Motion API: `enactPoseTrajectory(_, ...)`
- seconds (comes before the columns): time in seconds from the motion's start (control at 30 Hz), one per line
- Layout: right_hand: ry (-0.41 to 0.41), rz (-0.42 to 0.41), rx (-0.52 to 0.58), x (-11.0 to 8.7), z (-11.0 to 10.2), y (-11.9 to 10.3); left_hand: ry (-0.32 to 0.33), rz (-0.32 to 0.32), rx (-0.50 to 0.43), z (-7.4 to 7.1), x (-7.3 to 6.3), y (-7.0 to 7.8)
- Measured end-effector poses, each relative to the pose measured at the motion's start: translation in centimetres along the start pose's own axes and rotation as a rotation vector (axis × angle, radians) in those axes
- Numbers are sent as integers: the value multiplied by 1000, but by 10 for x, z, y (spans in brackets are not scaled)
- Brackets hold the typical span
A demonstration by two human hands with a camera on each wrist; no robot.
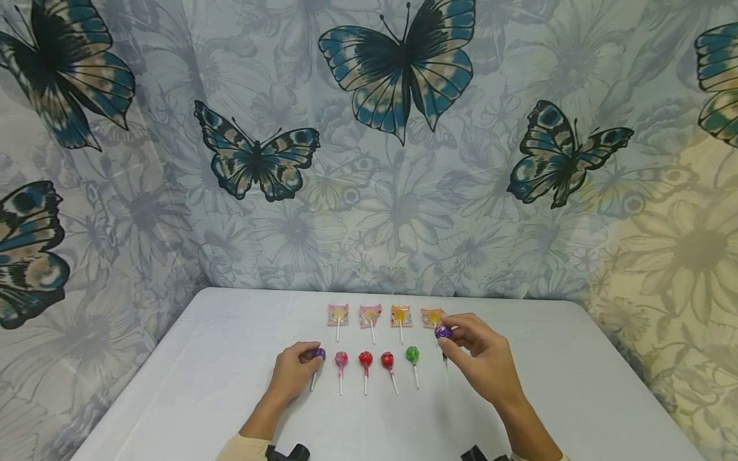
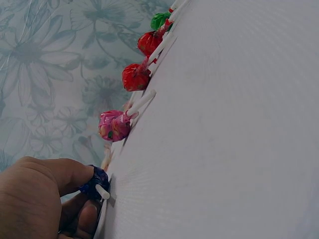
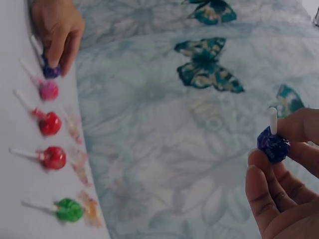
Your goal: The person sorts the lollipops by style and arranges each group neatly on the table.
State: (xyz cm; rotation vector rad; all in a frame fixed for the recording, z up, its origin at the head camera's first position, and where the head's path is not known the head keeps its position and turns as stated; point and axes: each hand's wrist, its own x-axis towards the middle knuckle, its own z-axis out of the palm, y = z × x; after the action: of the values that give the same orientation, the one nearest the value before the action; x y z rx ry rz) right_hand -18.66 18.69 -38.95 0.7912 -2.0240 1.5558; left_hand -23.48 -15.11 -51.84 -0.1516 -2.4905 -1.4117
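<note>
At the left end of the front row, my left hand [image 1: 294, 372] pinches a purple-wrapped lollipop [image 1: 320, 353] between thumb and fingers, its white stick pointing toward me. My right hand [image 1: 481, 358] holds a second purple lollipop [image 1: 442, 331] by its round head, raised off the table beyond the row's right end; its stick [image 3: 273, 121] shows in the right wrist view. Between the hands lie a pink lollipop [image 1: 341, 360], a red one [image 1: 366, 359], another red one [image 1: 387, 360] and a green one [image 1: 412, 355], heads away from me.
Behind them runs a back row of flat lollipops in clear wrappers: two pinkish [image 1: 338, 315] and two orange [image 1: 400, 315], the rightmost partly behind my right fingers. All lie on a white table [image 1: 190, 384]. A butterfly-print cloth [image 1: 403, 243] hangs beyond its far edge.
</note>
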Motion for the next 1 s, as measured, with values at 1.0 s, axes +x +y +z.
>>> enactPoseTrajectory(1.0, 17, 383, -216, -21, 1, 91, 2, -17, -6, 1, 0, -2)
